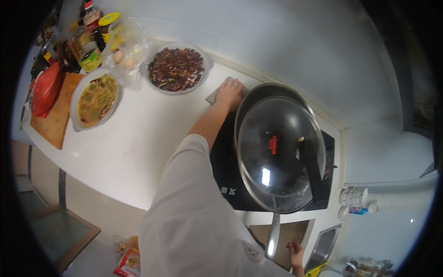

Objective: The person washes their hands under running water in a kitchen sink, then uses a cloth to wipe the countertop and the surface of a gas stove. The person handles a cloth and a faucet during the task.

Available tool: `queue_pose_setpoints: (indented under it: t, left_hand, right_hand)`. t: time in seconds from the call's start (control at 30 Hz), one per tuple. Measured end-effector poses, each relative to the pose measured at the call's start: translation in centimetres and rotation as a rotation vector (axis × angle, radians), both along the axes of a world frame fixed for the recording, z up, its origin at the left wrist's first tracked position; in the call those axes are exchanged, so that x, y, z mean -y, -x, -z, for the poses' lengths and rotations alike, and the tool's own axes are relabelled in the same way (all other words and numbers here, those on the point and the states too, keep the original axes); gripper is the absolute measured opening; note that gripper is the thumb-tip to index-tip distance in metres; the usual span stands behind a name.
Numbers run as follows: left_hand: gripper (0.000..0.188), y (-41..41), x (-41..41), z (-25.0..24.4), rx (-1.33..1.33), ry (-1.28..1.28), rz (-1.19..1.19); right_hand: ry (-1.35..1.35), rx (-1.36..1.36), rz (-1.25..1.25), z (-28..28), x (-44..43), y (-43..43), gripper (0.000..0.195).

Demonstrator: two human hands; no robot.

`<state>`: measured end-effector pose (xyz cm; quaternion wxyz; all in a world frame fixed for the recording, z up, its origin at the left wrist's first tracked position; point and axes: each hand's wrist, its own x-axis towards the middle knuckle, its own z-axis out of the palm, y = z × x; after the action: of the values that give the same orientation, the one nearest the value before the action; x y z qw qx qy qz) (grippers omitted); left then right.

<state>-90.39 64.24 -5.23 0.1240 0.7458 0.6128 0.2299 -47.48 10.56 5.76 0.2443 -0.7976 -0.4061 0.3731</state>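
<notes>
My left hand [230,94] presses a grey cloth [213,97] onto the white countertop [138,145], close to the wall and beside the pan. Next to it, a wide frying pan [273,90] sits on a black cooktop [225,166]. A glass lid [273,121] with a black handle [309,169] covers much of the pan. The pan's metal handle [273,235] points towards me. Off to the right of that handle, my right hand [295,249] hangs low with loosely bent fingers and no visible object in it.
A bowl of dark red chillies [176,69], bagged eggs [124,60] and a soup bowl [97,100] stand left. Beyond are a cutting board [52,128], red plastic bag [46,90] and sauce bottles [91,17]. A sink [323,247] lies right. Food packages [128,259] sit below the counter.
</notes>
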Motion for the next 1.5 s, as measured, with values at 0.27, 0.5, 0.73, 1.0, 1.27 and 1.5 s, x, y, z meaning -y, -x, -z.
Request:
queue_pose_setpoints:
  t: [0.27,0.5,0.73,1.0,1.27,1.5]
  left_hand:
    - [0.041,1.0,11.2,1.1,-0.025,-0.166,0.233]
    - [0.045,-0.1,32.7,-4.0,-0.034,-0.076,0.367]
    - [0.045,-0.9,20.1,-4.9,-0.062,-0.170,-0.017]
    - [0.037,-9.7,36.9,-3.2,-0.151,-0.149,0.218]
    - [0.030,-13.3,33.3,-4.1,1.096,0.416,-0.106]
    - [0.031,-11.5,32.3,-3.1,-0.041,-0.266,-0.251]
  right_hand:
    - [-0.053,0.034,-0.223,-0.7,-8.1,1.1,0.037]
    - [-0.138,-0.086,-0.173,-0.1,-10.6,3.3,0.034]
    - [-0.129,-0.100,-0.268,0.3,-9.4,3.0,0.032]
    - [-0.183,-0.179,-0.077,3.0,-4.1,0.9,0.034]
    - [-0.174,-0.136,-0.177,3.1,-6.4,1.0,0.032]
    - [-0.235,-0.085,-0.454,-0.3,-10.0,-2.1,0.030]
